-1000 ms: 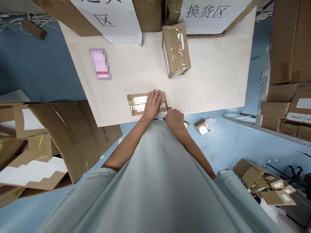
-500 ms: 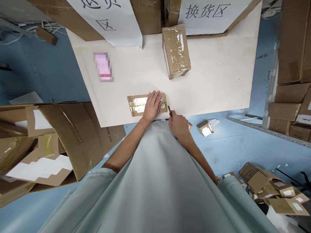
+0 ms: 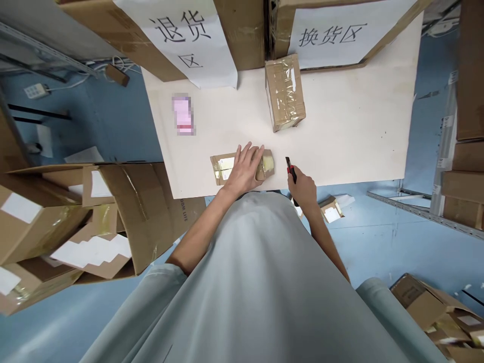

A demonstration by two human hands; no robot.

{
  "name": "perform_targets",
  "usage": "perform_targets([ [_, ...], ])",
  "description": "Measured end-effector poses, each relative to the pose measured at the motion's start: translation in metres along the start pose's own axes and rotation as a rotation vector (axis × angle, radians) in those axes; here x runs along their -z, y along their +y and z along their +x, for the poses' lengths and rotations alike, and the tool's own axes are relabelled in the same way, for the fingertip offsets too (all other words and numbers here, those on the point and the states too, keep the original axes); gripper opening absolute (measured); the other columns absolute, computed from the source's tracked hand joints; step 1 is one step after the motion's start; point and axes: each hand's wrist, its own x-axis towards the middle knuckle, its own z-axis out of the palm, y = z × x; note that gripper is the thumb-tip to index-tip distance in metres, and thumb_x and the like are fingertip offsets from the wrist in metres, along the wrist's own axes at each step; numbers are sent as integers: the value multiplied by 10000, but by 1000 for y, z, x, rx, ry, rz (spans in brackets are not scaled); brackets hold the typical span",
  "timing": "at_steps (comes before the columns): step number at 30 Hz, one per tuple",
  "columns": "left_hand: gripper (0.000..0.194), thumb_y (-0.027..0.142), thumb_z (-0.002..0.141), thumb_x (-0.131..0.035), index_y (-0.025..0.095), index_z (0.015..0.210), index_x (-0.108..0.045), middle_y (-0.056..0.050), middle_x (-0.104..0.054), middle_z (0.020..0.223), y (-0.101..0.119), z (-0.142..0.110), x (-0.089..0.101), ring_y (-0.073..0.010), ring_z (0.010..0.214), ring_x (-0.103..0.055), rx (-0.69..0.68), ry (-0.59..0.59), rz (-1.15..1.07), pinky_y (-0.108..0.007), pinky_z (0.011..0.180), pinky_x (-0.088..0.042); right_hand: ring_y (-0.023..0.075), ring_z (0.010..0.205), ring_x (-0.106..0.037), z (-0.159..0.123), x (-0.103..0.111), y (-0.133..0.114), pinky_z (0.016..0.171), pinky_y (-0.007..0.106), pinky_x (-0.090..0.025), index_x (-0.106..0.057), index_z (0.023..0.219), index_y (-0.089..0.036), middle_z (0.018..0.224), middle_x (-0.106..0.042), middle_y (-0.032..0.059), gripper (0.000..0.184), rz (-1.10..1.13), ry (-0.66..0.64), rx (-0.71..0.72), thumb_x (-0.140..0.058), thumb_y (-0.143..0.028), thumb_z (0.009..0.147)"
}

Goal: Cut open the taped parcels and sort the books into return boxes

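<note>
A small taped cardboard box (image 3: 267, 166) with white labels lies near the table's front edge. Across its middle is my left hand (image 3: 245, 169), fingers over the far side and thumb by the near side, gripping it. The box's right end is slightly raised, and the hand hides its centre. To the right, my right hand (image 3: 303, 187) is closed around a black and red utility knife (image 3: 290, 169), whose tip points away from me, apart from the box. A larger taped carton (image 3: 285, 93) stands farther back on the table.
Two big cartons with paper signs (image 3: 333, 38) line the back of the white table (image 3: 355, 131). A blurred pink item (image 3: 183, 115) lies at left. An open carton of boxes (image 3: 139, 217) stands on the left floor; more boxes (image 3: 446, 312) lie at lower right.
My right hand has drawn the knife away from the box to the right. My left hand has shifted from lying flat on the box to gripping it, and the box's right end has turned up.
</note>
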Motion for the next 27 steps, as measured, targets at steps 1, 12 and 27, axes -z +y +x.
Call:
perform_targets([
  [1,1137,435,899,-841,230,1834,-229,-217,-490,1720,2,-5,12,-512,1732,-282,5,15,-8,-800,1421,-121,334,1026,-785,2,0,4,905,377,-555,-619,1570,-225,1144,-849,134,463,31,31,12,-426,-358,1170],
  [12,1015,375,878,-955,387,1746,-429,-176,-303,1831,-28,-67,54,-487,1700,-355,147,46,-18,-723,1303,-462,312,1005,-818,20,-10,6,968,419,-614,-575,1627,-230,1187,-871,115,536,226,161,109,-371,-443,1179],
  [27,1219,415,884,-915,132,1814,-179,-312,-297,1845,9,5,17,-530,1769,-144,39,36,-26,-782,1421,-124,272,959,-824,21,-21,0,971,395,-621,-584,1610,-239,1178,-871,91,512,205,93,144,-427,-461,1177],
])
